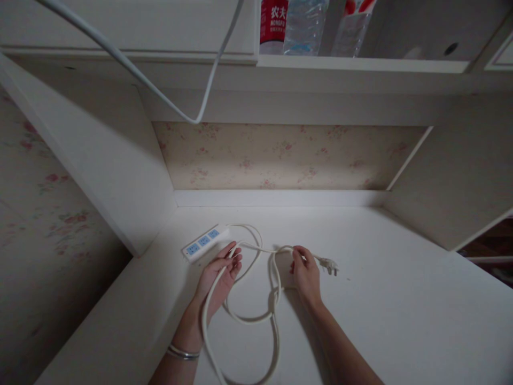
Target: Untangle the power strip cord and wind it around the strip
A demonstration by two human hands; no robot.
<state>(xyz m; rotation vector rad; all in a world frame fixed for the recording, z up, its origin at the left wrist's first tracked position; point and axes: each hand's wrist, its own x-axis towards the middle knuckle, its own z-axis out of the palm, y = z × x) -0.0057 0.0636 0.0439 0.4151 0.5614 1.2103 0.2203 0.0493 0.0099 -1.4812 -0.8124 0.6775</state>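
A white power strip [203, 242] with three blue socket faces lies at the left of the white desk, just beyond my left hand [221, 271]. Its white cord [250, 322] runs in loose, crossing loops between and below my hands. My left hand is closed lightly on one stretch of the cord, which hangs over the palm and down past the wrist. To the right, my right hand [305, 271] pinches the cord close to its end. The plug [329, 266] sticks out beyond those fingers, its metal prongs showing.
Under the loops is the white desktop [385, 305], with side panels left and right. A shelf [360, 64] above holds several plastic bottles [305, 27]. A pale bent cable or rod [160, 96] hangs in front at upper left. Flowered wallpaper [280, 155] covers the back.
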